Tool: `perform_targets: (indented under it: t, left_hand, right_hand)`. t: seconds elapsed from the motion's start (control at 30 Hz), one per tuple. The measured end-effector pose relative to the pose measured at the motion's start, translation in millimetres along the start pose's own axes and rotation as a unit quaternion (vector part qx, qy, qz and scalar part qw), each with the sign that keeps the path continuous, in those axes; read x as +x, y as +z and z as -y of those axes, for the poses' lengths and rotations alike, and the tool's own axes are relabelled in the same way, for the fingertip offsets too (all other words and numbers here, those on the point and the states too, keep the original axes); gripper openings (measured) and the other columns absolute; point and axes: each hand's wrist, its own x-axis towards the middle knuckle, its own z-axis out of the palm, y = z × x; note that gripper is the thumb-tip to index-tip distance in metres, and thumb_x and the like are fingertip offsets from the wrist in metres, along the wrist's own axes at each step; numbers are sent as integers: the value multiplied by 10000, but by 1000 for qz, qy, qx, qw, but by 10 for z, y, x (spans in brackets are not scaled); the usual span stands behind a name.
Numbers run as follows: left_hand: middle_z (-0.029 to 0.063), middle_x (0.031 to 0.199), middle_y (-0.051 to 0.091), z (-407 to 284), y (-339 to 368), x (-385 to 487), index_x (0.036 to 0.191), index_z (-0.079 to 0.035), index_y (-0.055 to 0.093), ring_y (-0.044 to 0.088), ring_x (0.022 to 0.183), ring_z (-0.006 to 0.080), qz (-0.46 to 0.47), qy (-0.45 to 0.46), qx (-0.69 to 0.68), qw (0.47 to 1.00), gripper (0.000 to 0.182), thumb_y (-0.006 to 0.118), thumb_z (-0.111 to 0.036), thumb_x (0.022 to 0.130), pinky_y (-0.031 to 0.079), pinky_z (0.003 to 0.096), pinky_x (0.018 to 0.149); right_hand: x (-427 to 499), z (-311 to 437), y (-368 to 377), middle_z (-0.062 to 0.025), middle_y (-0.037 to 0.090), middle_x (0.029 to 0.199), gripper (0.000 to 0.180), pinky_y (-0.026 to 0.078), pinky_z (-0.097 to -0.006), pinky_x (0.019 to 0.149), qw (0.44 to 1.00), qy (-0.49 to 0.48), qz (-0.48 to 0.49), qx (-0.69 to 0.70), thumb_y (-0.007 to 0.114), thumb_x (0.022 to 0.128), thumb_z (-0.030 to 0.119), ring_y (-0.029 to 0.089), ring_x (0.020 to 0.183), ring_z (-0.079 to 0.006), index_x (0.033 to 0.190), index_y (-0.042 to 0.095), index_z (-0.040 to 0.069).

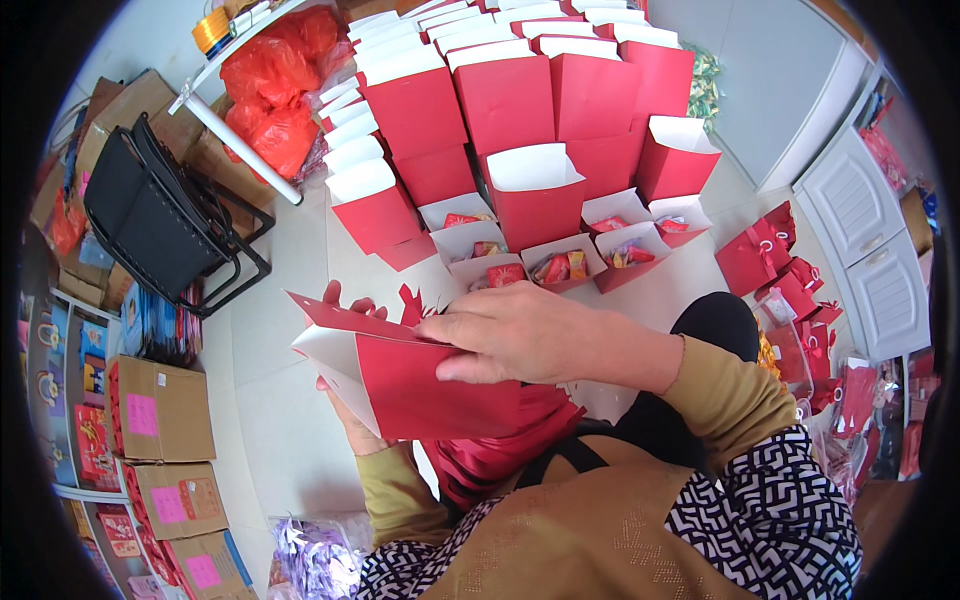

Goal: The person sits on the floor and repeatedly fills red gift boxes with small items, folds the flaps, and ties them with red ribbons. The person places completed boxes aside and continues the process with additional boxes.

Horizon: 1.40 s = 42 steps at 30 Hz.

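Note:
A red paper gift box with a white inside (442,390) lies on its side in front of me, its mouth facing left. My left hand (349,409) holds it from behind and below, with fingertips showing past its upper edge. My right hand (502,330) rests on the box's upper side, thumb on the front face and fingers over the top edge. A red ribbon bow (412,306) stands up just beyond the box. Dark red ribbons or fabric (487,465) lie across my lap beneath it.
Rows of open red boxes (506,97) stand ahead, several low ones holding wrapped packets (555,268). Tied red boxes (750,259) lie at right. A folded black chair (161,217), cardboard cartons (180,409) and a shelf are at left. A bag of purple shreds (315,559) sits at lower left.

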Motion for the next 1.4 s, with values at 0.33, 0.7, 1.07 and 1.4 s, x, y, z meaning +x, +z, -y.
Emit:
perform_targets:
  t: [0.33,0.7,1.07,1.4]
  left_hand:
    - [192,1442,415,82,-86,15,1496,-129,330,611,1080,272,-34,34,-113,992,638,635,-239,946,594,428,888]
    - [154,1457,420,155,-126,73,1469,-135,353,542,1225,335,-23,15,-107,994,834,570,-651,851,522,457,1002]
    - [115,1391,501,97,-125,62,1450,-109,362,561,1210,266,-19,10,-95,995,777,604,-583,885,515,431,990]
    - [91,1366,539,90,-103,-1,1409,-86,431,551,1225,232,-46,13,-108,993,623,490,-535,981,485,399,1015]
  right_hand:
    - [56,-36,-11,-104,617,782,244,525,-383,571,997,15,25,-72,627,930,235,651,682,-277,999,576,6]
    - [-32,-100,-18,-90,595,758,323,532,-324,541,980,-25,66,-184,693,832,100,651,664,-220,1099,573,-38]
    - [-144,-55,-60,-111,643,911,433,536,-345,540,995,67,32,-73,626,884,120,662,718,-267,1292,504,37]
    - [-322,136,149,-210,537,1313,599,522,-399,933,987,131,-61,70,751,840,336,595,1148,-358,1319,530,51]
